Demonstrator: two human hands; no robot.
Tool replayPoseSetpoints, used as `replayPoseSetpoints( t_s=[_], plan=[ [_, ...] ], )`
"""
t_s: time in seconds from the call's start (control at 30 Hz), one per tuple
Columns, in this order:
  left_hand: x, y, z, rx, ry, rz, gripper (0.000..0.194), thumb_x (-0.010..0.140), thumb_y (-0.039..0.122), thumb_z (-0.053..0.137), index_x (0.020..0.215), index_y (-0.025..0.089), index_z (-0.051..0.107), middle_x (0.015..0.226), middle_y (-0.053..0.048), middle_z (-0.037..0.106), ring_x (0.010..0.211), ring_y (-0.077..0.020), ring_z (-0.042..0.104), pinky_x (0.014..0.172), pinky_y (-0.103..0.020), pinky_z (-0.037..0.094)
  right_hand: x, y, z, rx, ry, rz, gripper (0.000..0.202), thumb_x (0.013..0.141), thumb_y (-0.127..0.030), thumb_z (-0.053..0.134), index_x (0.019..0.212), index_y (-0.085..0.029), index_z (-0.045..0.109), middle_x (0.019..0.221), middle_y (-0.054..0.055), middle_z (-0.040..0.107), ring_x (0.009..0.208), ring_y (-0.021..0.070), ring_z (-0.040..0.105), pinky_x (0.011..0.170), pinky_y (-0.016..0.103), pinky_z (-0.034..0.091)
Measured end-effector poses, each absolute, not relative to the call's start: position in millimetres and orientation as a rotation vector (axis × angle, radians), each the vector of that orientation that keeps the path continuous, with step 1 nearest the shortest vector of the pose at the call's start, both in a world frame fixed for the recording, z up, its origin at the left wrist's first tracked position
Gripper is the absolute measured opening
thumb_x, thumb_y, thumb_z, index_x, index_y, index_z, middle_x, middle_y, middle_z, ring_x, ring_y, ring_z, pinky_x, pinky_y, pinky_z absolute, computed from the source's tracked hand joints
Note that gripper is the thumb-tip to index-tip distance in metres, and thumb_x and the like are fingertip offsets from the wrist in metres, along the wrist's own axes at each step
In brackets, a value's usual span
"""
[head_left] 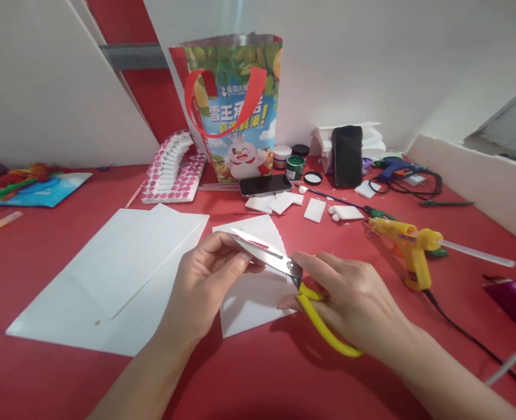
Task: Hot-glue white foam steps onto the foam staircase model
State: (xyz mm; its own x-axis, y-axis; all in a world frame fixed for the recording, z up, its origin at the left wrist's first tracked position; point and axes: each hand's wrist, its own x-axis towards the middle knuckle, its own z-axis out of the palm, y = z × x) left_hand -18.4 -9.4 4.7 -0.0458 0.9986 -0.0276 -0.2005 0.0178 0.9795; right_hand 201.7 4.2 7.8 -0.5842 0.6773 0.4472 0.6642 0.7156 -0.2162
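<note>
"Where are the scissors [288, 266]?"

"Above the white sheet [249, 306] on the red bench [258, 385], the right hand [354, 291] gripping their yellow handles."

"And the left hand [205, 280]?"

"Thumb and fingers pinched together by the blades, towards the tips (what's between them, I can't tell)."

"Anything beside them?"

"A yellow glue gun [416, 256] to the right, larger white sheets [122, 262] to the left."

Soft shadows; slight overall blur
</note>
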Motion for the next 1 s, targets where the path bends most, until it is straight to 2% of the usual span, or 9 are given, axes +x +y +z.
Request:
replayPoseSetpoints(
  t_s=[0.17, 0.37, 0.67, 0.87, 1.0],
  plan=[
    [-17, -10, 5, 1.007, 1.113, 1.331, 0.004, 0.086, 0.019, 0.072, 0.088, 0.02, 0.076, 0.084, -0.001, 0.075, 0.08, -0.0139, 0.071, 0.08, -0.026, 0.062, 202, 4, 9, -1.025, -2.416, -0.012, 0.057, 0.103, -0.058, 0.037, 0.106, -0.011, 0.069, 0.064, 0.001, 0.062, 0.048, 0.0143, 0.055, 0.047, 0.028, 0.034],
    [-16, -8, 5, 0.994, 1.097, 1.321, 0.005, 0.084, 0.02, 0.074, 0.088, 0.019, 0.076, 0.082, -0.002, 0.075, 0.078, -0.0156, 0.072, 0.077, -0.027, 0.062, 202, 3, 10, -1.006, -2.404, -0.158, 0.049, 0.107, -0.046, 0.032, 0.104, -0.011, 0.068, 0.063, 0.001, 0.063, 0.046, 0.0137, 0.054, 0.045, 0.028, 0.031],
    [-19, -10, 5, 0.936, 1.099, 1.296, 0.008, 0.083, 0.024, 0.077, 0.088, 0.019, 0.074, 0.082, 0.0, 0.076, 0.074, -0.0136, 0.072, 0.076, -0.025, 0.062, 205, 2, 5, -1.01, -2.412, -0.239, 0.039, 0.105, -0.039, 0.039, 0.104, -0.012, 0.067, 0.064, 0.002, 0.066, 0.048, 0.0147, 0.057, 0.045, 0.029, 0.028],
    [-18, -9, 9, 0.875, 1.089, 1.295, 0.009, 0.082, 0.023, 0.078, 0.084, 0.017, 0.072, 0.08, -0.002, 0.076, 0.072, -0.0158, 0.072, 0.074, -0.029, 0.062, 203, 4, 7, -1.113, -2.362, -0.048, 0.044, 0.103, -0.048, 0.044, 0.1, -0.012, 0.07, 0.061, 0.0, 0.063, 0.045, 0.0115, 0.048, 0.046, 0.024, 0.032],
    [-20, -8, 11, 0.825, 0.993, 1.273, 0.005, 0.085, 0.019, 0.073, 0.081, 0.018, 0.07, 0.081, -0.002, 0.074, 0.072, -0.0138, 0.07, 0.069, -0.025, 0.061, 207, 12, 12, -1.396, -2.143, 0.021, 0.05, 0.098, -0.06, 0.046, 0.091, -0.017, 0.07, 0.053, -0.002, 0.054, 0.044, 0.0113, 0.04, 0.047, 0.022, 0.035]
  ],
)
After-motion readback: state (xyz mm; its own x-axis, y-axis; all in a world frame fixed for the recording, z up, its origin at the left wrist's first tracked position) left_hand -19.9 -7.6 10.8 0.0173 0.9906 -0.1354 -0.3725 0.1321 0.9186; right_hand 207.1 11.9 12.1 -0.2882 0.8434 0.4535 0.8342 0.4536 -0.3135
